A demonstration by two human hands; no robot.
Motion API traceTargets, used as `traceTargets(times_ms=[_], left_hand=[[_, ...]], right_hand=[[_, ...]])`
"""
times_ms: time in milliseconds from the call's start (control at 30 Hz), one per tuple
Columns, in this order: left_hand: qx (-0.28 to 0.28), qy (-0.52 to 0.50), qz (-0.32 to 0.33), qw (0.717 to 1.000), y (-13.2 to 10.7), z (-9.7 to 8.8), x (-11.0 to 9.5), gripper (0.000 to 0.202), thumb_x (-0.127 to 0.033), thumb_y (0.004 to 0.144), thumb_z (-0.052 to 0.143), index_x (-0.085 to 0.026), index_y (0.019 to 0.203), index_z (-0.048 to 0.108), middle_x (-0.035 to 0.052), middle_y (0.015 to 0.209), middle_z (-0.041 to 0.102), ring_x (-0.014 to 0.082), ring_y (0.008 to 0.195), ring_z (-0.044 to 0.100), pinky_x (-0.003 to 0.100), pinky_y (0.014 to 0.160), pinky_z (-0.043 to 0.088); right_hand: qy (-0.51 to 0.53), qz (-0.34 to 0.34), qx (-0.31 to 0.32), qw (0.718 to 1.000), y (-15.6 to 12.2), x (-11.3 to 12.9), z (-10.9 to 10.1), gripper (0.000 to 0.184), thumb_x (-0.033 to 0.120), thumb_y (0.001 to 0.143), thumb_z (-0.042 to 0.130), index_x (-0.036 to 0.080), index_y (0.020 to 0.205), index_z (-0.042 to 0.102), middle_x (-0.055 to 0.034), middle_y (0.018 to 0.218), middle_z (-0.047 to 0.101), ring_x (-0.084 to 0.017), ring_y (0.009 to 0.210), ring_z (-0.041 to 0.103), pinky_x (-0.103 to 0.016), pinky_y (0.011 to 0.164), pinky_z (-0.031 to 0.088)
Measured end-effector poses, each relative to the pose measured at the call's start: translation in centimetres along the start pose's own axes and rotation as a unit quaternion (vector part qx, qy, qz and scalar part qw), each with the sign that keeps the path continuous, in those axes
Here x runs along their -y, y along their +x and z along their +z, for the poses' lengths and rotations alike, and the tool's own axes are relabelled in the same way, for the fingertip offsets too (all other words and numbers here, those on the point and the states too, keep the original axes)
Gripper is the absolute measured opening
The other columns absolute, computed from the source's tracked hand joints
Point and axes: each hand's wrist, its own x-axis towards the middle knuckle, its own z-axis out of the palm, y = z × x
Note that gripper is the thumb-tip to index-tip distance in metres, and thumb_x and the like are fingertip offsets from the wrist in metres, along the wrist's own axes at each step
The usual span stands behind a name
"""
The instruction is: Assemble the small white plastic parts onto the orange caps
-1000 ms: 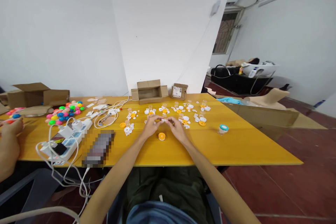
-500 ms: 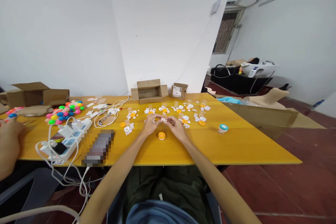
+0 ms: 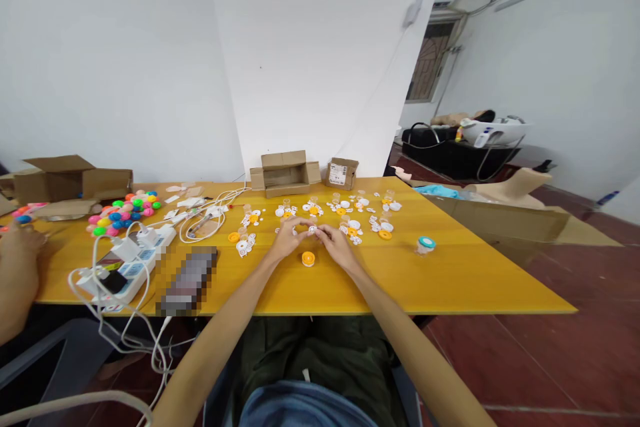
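Observation:
Between the fingertips of my left hand (image 3: 289, 239) and my right hand (image 3: 337, 244) is a small white plastic piece with holes (image 3: 313, 230), like a little gear. Both hands pinch it above the middle of the table. Just below them an orange and white round part (image 3: 308, 259) sits on the wood. Behind and beside my hands lie several groups of parts: white pieces (image 3: 245, 245), orange rings (image 3: 385, 235) and clear cups (image 3: 336, 198). A small jar with a teal lid (image 3: 426, 244) stands farther right.
A power strip (image 3: 145, 273) with white cables and a blurred-out phone (image 3: 189, 280) lie left. Beyond are colourful balls (image 3: 123, 213) and another person's hand (image 3: 20, 247). Cardboard boxes (image 3: 285, 177) stand at the back. The table's front edge (image 3: 320, 313) runs before my lap.
My right hand's fingers have drawn together into a pinch at the white piece, which has turned to show its flat face. The other person's hand at far left has shifted slightly.

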Motion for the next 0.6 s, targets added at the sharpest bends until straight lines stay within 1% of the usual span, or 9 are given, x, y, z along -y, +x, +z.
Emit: traceTargets(times_ms=[167,467,600], left_hand=[[0.013,-0.016,0.003,1.000,-0.01,0.03,-0.04,0.011,-0.024,0.084,0.075,-0.027,0.093,0.081,0.0030,0.101,0.080,0.0234,0.101,0.069,0.041,0.101,0.050],[0.019,-0.026,0.005,0.999,0.04,-0.10,0.06,0.009,-0.027,0.084,0.076,-0.026,0.092,0.080,0.0043,0.098,0.080,0.0235,0.101,0.069,0.042,0.102,0.049],[0.012,-0.028,0.014,0.999,0.11,-0.07,0.24,0.009,-0.033,0.085,0.077,-0.025,0.089,0.080,0.0047,0.093,0.080,0.0231,0.098,0.070,0.042,0.100,0.050]], right_hand=[[-0.012,0.003,0.014,1.000,-0.01,-0.22,-0.10,0.034,0.047,0.093,0.053,0.024,0.070,0.063,-0.0003,0.066,0.066,-0.020,0.064,0.060,-0.030,0.067,0.050],[0.005,0.007,0.028,1.000,-0.04,0.06,-0.09,0.045,0.058,0.094,0.049,0.025,0.065,0.059,-0.0002,0.061,0.063,-0.019,0.058,0.057,-0.031,0.064,0.051],[0.012,0.002,0.032,0.999,-0.01,0.10,-0.21,0.048,0.062,0.093,0.049,0.024,0.065,0.059,-0.0002,0.060,0.063,-0.018,0.057,0.057,-0.031,0.063,0.050]])
